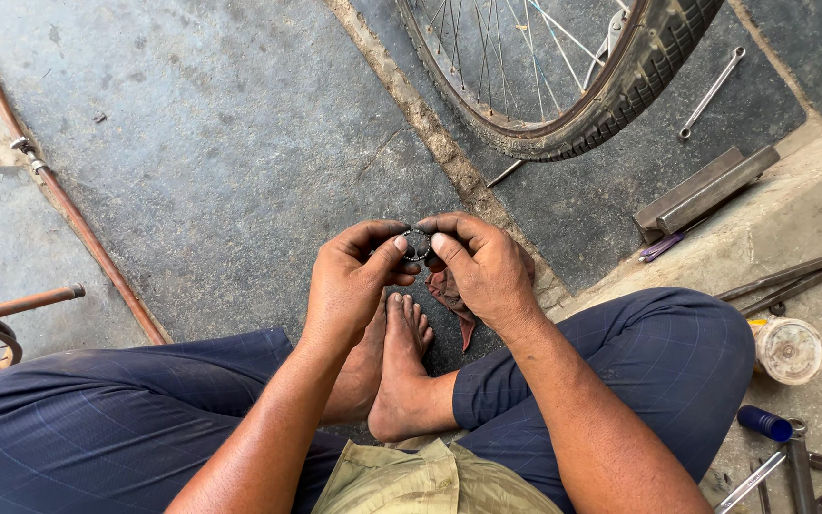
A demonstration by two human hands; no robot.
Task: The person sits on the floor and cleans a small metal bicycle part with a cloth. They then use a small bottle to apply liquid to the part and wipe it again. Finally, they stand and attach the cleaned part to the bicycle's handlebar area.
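Down on the stone floor [221,143] sits a person, cross-legged in dark blue trousers, bare feet tucked in, and both hands are up together over the feet. The left hand [349,286] and the right hand [487,271] meet at a small round metal part [417,245], dark and ringed with tiny beads or teeth, too small to tell which. Each hand pinches it between thumb and fingers, left from the left side, right from the right, thumbs pressing on the near face. So both hands are closed on that one piece, held just above the toes. A reddish rag [451,297] hangs under the right hand, partly hidden behind it. Far ahead, a bicycle wheel [563,76] with a treaded tyre and bright spokes stands on the floor. To the right of it lies a slim spanner [711,93], well apart from the hands. Nearer, right of the wheel, flat metal bars [706,188] rest at the edge of a raised step. By the right knee there is a round tin [789,349], and a blue-capped thing [764,423] lies near it. On the left, a rusty frame tube [78,219] runs slantwise over the floor.
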